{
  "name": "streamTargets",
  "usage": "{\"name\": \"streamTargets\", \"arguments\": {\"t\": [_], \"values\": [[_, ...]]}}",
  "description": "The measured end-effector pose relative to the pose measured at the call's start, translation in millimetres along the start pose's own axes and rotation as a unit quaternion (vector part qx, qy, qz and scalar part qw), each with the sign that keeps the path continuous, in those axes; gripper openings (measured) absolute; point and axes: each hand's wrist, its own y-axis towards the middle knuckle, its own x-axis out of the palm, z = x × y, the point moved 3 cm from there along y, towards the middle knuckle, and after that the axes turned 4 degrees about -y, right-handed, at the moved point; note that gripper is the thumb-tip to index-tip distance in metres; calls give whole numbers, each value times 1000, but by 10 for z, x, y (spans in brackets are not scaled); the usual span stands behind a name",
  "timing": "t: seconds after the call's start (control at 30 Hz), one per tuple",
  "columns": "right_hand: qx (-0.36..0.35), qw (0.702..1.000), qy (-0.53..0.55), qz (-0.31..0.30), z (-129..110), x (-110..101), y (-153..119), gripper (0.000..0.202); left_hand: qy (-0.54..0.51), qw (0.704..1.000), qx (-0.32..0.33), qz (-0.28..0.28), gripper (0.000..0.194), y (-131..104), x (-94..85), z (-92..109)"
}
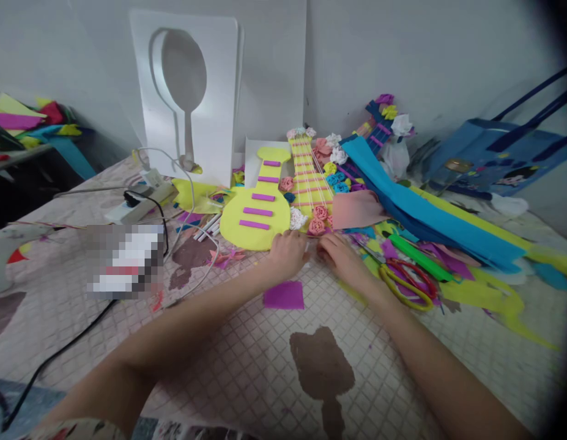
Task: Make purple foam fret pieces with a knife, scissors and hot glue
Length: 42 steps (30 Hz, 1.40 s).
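My left hand (289, 253) is at the lower right edge of a yellow guitar-shaped cutout (235, 214), its fingers bent and close together. The cutout carries several purple strips (258, 212). Just right of it, my right hand (342, 256) has its fingers curled inward, facing the left hand across a small gap. Anything in either hand is too small or hidden to make out. Beyond the fingers lie a white crumpled paper flower (298, 219) and pink paper roses (318, 226) on a second, strung yellow guitar (311, 177). A purple paper square (284, 295) lies below my left wrist.
Scissors with yellow and red handles (407, 284) and a green cutter-like tool (421, 258) lie by my right forearm. Blue crepe paper (430, 208) stretches right. A white board with a spoon-shaped opening (214, 91) leans behind. A power strip (139, 205) and cables are left.
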Motion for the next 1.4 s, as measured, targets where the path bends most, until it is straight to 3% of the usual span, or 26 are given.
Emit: {"name": "streamTargets", "arguments": {"t": [0.17,0.37,0.43,0.53,0.63,0.7,0.8,0.87,0.93,1.0,1.17,1.3,1.4], "values": [[-16,1000,4,-4,39,-15,11,18,10,1000,12,0,14,-25,-107,31],[-10,1000,-8,4,-37,-53,70,13,-58,998,-22,-15,12,-181,-326,-134],[10,1000,-13,24,51,-173,11,14,-108,994,-19,-26,11,-265,-342,-212],[61,995,-33,70,366,-480,-190,12,-175,984,-2,-35,9,-405,-313,-324],[142,972,-113,149,690,-797,-415,9,-227,972,25,-53,8,-539,-266,-380],[173,957,-131,191,733,-878,-474,12,-243,967,45,-63,7,-617,-254,-377],[163,967,-57,190,457,-714,-369,13,-243,965,61,-75,5,-706,-261,-352],[115,987,-1,112,121,-470,-226,8,-242,966,53,-78,6,-740,-266,-362],[61,992,110,-7,-208,-207,-104,10,-247,965,41,-74,6,-756,-267,-405],[49,988,140,-40,-412,-56,-36,9,-253,964,33,-71,6,-758,-262,-466],[79,989,122,0,-390,-35,-49,7,-265,962,36,-61,8,-768,-271,-545],[149,979,132,42,-281,-178,-166,13,-253,962,51,-87,5,-812,-265,-443],[160,974,158,32,-386,-252,-213,15,-244,964,61,-90,4,-829,-254,-391]]}}
